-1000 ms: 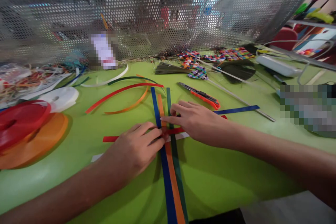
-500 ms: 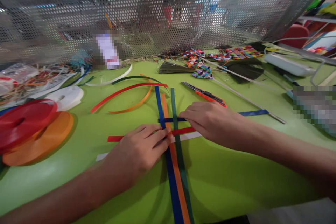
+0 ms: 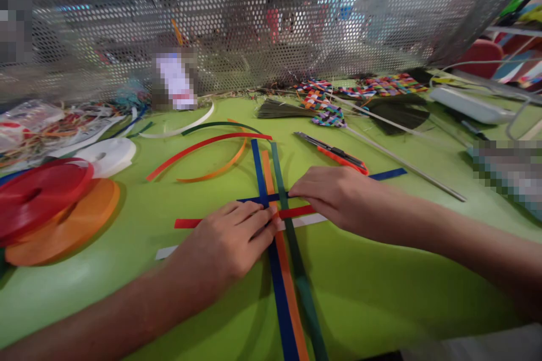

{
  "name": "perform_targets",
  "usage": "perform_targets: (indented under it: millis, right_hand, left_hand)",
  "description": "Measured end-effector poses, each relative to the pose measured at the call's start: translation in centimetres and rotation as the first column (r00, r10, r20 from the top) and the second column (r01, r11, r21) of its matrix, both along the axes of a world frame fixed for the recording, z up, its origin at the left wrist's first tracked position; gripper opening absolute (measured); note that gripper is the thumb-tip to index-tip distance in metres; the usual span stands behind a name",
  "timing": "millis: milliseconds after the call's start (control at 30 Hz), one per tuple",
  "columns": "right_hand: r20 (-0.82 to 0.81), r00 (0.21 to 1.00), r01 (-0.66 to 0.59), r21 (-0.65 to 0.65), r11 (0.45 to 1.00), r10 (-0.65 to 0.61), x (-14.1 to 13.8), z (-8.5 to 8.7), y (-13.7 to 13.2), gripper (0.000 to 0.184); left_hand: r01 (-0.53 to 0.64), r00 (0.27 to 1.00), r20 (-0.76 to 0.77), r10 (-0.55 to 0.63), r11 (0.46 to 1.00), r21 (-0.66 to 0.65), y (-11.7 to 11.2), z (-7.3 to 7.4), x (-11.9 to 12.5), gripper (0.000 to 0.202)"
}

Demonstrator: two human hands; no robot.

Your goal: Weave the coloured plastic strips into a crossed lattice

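Observation:
Three long strips lie side by side on the green table point(image 3: 359, 293), running away from me: a blue strip point(image 3: 277, 287), an orange strip point(image 3: 292, 299) and a dark green strip point(image 3: 307, 299). A red strip point(image 3: 186, 223), a white strip point(image 3: 167, 251) and a blue cross strip point(image 3: 387, 174) run across them. My left hand point(image 3: 226, 245) lies flat with its fingertips pressing the crossing. My right hand point(image 3: 342, 197) pinches the blue cross strip just right of the crossing.
Red point(image 3: 38, 194), orange point(image 3: 63, 225) and white point(image 3: 108, 155) strip rolls sit at the left. Loose curved strips point(image 3: 203, 149) and an orange utility knife point(image 3: 334, 153) lie beyond the weave. Woven colourful pieces point(image 3: 328, 117) and a perforated metal screen point(image 3: 271, 17) stand at the back.
The blue cross strip has slid left through the long strips, its left end now past the blue one. My right hand moved with it; the dark green strip's near end swung right.

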State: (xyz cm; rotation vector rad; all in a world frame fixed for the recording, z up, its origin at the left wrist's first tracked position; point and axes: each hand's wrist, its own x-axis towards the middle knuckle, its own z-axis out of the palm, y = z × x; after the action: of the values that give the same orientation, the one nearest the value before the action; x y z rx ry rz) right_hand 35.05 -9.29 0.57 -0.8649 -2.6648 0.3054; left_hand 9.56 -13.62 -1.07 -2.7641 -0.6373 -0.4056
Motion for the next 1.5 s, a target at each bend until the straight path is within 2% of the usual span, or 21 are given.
perform_targets:
  millis: [167,267,400,500,700,967,1133,1300,1500]
  right_hand:
    - [-0.129,0.987,-0.115,-0.195,0.974,0.091,-0.6,0.2,0.1,0.024]
    - [-0.188,0.979,-0.116,-0.209,0.971,0.077,-0.1,0.8,0.5,0.022]
    - [-0.049,0.999,-0.032,-0.202,0.979,0.023,0.5,1.3,0.7,0.021]
    - [0.007,0.999,-0.031,-0.192,0.981,0.033,0.2,1.1,0.5,0.022]
    - [-0.072,0.995,-0.084,-0.203,0.976,0.071,-0.1,0.5,0.7,0.024]
    - [-0.17,0.982,-0.139,-0.4,0.906,0.075,-0.1,0.2,1.4,0.024]
    - [-0.272,0.961,-0.154,-0.352,0.923,0.057,0.2,0.5,1.4,0.021]
    - [-0.139,0.989,-0.103,-0.353,0.93,0.057,0.6,1.0,1.4,0.021]
    - [-0.19,0.978,-0.151,-0.379,0.913,0.083,-0.3,-0.1,1.6,0.026]
  left_hand:
    - [-0.005,1.0,-0.015,0.004,1.0,-0.002,0.0,-0.1,-0.1,0.029]
    - [0.001,0.999,-0.04,-0.001,1.0,-0.001,-0.1,0.1,-0.2,0.033]
    - [0.011,0.999,-0.046,-0.012,1.0,-0.023,-0.1,0.2,-0.1,0.034]
    - [0.011,0.999,-0.03,-0.012,0.999,-0.041,-0.2,0.3,0.0,0.031]
    - [-0.002,1.0,-0.021,0.001,0.998,-0.068,-0.2,0.4,0.1,0.028]
    - [-0.007,1.0,-0.022,0.007,1.0,0.0,-0.1,0.0,0.1,0.037]
    - [0.02,1.0,-0.018,-0.02,1.0,-0.004,0.0,0.0,0.1,0.035]
    - [0.021,1.0,-0.023,-0.021,1.0,-0.01,0.0,-0.1,0.0,0.035]
    - [0.033,0.999,-0.024,-0.033,0.999,-0.021,0.0,-0.2,-0.1,0.034]
